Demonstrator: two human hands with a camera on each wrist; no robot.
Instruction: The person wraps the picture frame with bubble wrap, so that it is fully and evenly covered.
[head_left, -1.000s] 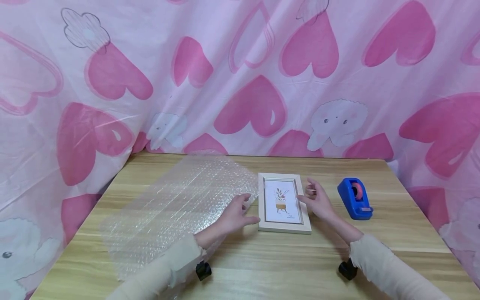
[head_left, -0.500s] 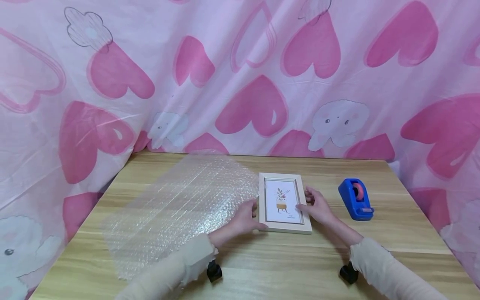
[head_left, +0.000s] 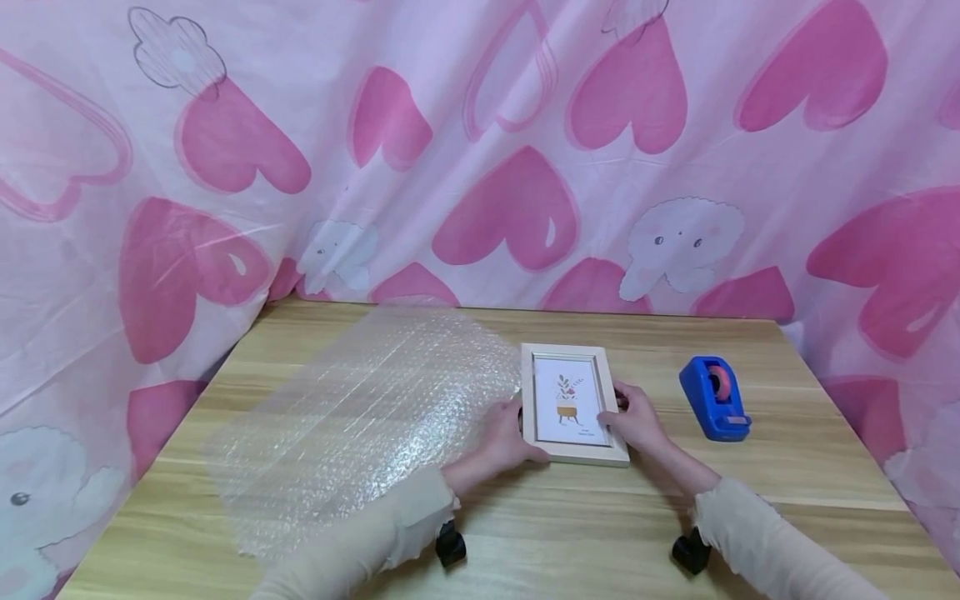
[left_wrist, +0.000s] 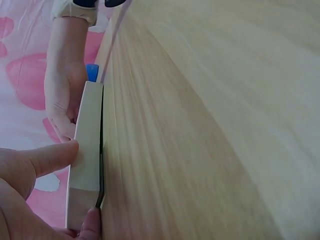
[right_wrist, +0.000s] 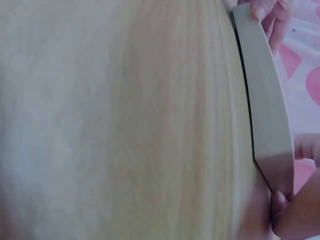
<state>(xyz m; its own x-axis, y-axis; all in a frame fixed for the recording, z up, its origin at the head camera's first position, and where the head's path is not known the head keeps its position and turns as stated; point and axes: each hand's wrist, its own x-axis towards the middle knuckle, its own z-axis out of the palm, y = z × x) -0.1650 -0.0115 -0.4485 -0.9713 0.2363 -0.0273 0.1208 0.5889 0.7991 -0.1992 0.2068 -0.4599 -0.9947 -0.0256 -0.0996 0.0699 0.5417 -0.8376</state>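
A pale wooden picture frame (head_left: 575, 456) with a plant drawing in it lies face up between my two hands. My left hand (head_left: 508, 437) grips its left side, the thumb near the lower left corner. On the opposite side my right hand (head_left: 638, 419) holds the right edge, with the thumb over the front. Both wrist views show fingertips at the lower edge of the frame's side (left_wrist: 86, 145), close to the wooden tabletop. The fingers beneath the frame are mostly hidden.
A sheet of clear bubble wrap (head_left: 360, 417) is spread flat on the table (head_left: 570, 533) to the left, reaching the picture frame. On the right stands a blue tape dispenser (head_left: 712, 404) with a pink roll. A pink heart-patterned curtain (head_left: 495, 100) hangs behind.
My left hand has moved right and taken hold of the picture frame's left side. My right hand has closed in on the right edge. The frame has shifted very slightly.
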